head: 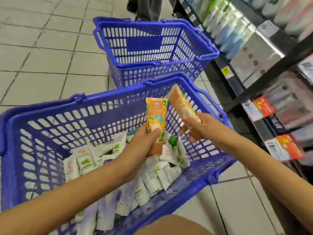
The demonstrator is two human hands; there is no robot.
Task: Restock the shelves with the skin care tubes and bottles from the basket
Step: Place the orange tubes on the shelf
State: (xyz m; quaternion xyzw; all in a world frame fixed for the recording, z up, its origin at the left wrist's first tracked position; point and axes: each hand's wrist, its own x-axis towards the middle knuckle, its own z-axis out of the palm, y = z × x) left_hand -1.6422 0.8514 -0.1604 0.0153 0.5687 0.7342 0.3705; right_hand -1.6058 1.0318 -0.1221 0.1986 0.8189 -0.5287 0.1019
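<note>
Beside the shelves (pixel 271 65), above the basket (pixel 50 107), our left hand (pixel 142 145) grips an upright tube (pixel 156 116) and our right hand (pixel 198 128) a tilted tube (pixel 183 102); we judge them light and squashy, best held low near the stiffer cap.

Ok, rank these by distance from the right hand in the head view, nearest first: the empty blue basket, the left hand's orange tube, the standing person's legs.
1. Orange tube in the left hand, just left of the right hand.
2. Empty blue basket, ahead on the floor.
3. Standing person's legs, beyond that basket.
</note>
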